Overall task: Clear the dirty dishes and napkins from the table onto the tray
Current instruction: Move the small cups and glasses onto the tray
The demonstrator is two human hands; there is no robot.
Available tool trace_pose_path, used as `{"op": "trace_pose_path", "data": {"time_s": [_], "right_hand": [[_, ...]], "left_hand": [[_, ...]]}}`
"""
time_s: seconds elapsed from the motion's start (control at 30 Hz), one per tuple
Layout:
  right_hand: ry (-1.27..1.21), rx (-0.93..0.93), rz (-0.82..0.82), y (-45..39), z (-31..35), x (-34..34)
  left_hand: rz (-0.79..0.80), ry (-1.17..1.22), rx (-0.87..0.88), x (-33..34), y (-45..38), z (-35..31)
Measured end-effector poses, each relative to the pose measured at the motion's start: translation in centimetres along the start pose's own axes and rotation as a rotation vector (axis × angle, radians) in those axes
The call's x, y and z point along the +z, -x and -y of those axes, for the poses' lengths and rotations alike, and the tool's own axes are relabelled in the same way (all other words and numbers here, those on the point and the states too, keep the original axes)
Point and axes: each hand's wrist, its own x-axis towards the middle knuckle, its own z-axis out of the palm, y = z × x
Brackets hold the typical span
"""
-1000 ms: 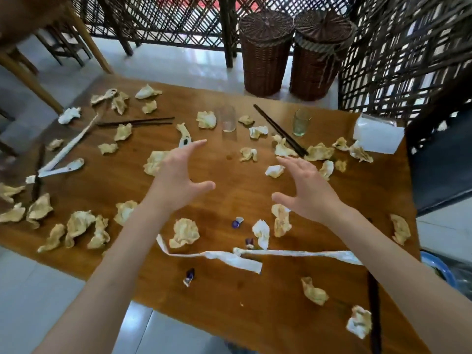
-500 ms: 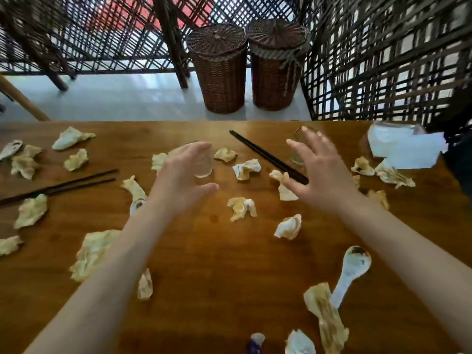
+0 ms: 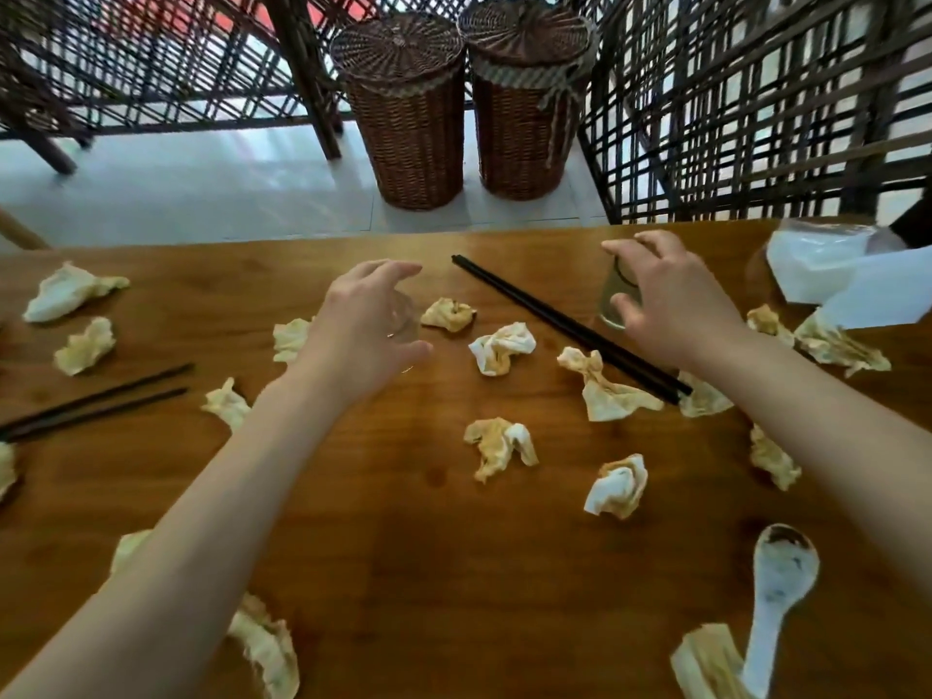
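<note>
Left hand (image 3: 365,330) is cupped around a small clear glass (image 3: 403,325), fingers over the far side and thumb near the base, looks like it's got it or is abt to; can't say for sure the grip is closed tight. Right hand (image 3: 665,300) is wrapped round a second glass (image 3: 616,302), fingers over the rim, thumb low on the near side, so that one's grasped.

Only one view, from the head cam. Both glasses stand upright on the counter (image 3: 454,572), far side, w/ black chopsticks (image 3: 570,327) lying between them. Glass = stiff, smooth, prob slippery and breakable, so hold the sides mid-height, not the rim imo. Crumpled napkins (image 3: 502,348) everywhere, light and soft, just scrunch and go. Dirty spoon (image 3: 779,577) sits near right, well apart from both hands. No tray in sight.
</note>
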Motion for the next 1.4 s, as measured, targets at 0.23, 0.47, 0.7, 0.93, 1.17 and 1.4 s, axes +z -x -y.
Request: {"op": "trace_pose_path", "data": {"time_s": [0.23,0.47,0.7,0.93,1.17,1.4], "right_hand": [[-0.047,-0.006,0.008,0.1,0.3,-0.3],[-0.097,-0.034,0.007,1.2,0.9,-1.0],[-0.129,-0.063,-0.069,3.7,1.7,-3.1],[-0.156,-0.028,-0.111,9.4,-0.1,-6.9],[-0.176,0.013,-0.152,18.0,-5.8,-11.3],[-0.166,0.099,-0.184,28.6,-14.5,-15.0]], "left_hand": [[0.028,0.015,-0.037,0.2,0.1,0.4],[0.022,0.033,-0.117,-0.5,0.9,0.4],[-0.018,0.104,-0.082,-1.8,2.3,-2.2],[0.039,0.124,0.022,-2.4,5.9,-8.3],[0.085,0.163,0.129,-0.3,11.0,-17.1],[0.119,0.21,0.243,3.8,17.9,-28.2]]}}
